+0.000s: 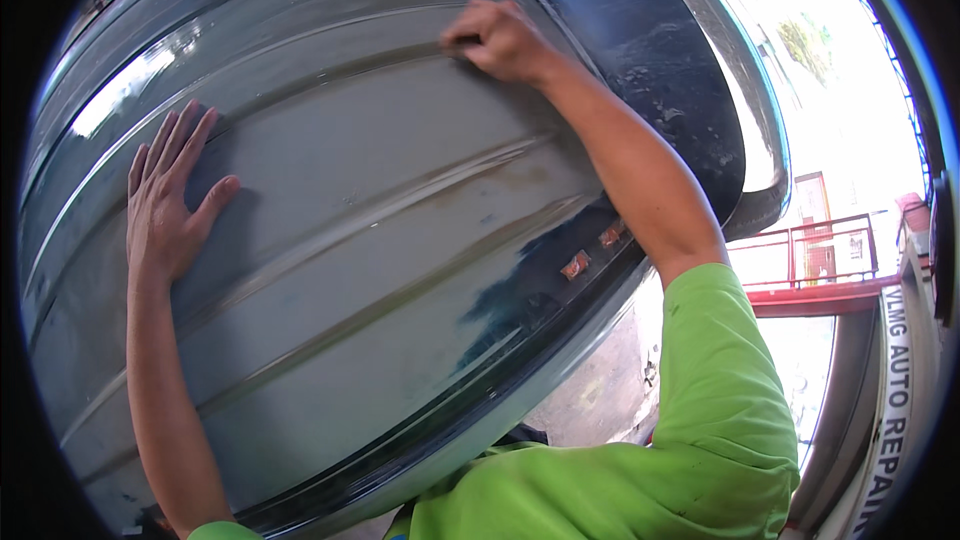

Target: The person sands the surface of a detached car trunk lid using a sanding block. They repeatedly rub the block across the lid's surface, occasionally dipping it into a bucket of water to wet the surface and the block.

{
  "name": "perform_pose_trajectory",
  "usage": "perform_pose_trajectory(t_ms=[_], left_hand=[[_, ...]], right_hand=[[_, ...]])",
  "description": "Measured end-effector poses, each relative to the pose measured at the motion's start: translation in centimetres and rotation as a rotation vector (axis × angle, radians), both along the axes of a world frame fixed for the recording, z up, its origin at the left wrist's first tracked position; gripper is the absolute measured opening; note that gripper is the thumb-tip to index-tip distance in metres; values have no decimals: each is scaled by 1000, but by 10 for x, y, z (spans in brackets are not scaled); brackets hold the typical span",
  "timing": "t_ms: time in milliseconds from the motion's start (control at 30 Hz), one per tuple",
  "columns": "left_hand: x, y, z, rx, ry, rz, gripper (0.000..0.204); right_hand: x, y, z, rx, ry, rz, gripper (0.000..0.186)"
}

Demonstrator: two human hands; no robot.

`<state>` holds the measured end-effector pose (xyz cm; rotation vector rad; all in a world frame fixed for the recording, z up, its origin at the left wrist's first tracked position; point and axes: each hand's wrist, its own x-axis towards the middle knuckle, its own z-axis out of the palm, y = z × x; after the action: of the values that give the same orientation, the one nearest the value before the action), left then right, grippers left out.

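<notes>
A vehicle's ridged roof [380, 145], coated in dull grey, stretches beneath both of my hands. My left hand [168, 205] rests on it at the left, palm down, with fingers stretched out and thumb apart. Farther off, toward the dark blue front edge, my right hand [505, 40] is curled with its knuckles up, low against the roof surface. Whatever its fingers press or hold is hidden beneath them, and the hand is slightly blurred. Raised ribs run lengthwise across the grey area between my hands.
Two small orange-red wrappers or stickers [575, 265] lie on a dark patch near the roof's near edge. A glossy blue-black panel [650, 50] borders the roof at the right. Beyond it are a red metal railing [820, 295] and a white lettered sign [890, 390].
</notes>
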<state>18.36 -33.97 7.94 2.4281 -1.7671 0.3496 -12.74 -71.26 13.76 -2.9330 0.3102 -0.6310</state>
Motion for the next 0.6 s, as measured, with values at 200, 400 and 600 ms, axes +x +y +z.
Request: perform_pose_trajectory(t_ms=[200,400,600], left_hand=[[-5,2,8,-53,71,-17,85],[-10,2,15,-61,109,-3,82],[-11,3,19,-60,115,-8,80]], right_hand=[[-3,-6,51,-26,-445,-110,13],[-44,-22,-21,-70,-148,-199,18],[-15,43,-57,-42,-337,-239,19]])
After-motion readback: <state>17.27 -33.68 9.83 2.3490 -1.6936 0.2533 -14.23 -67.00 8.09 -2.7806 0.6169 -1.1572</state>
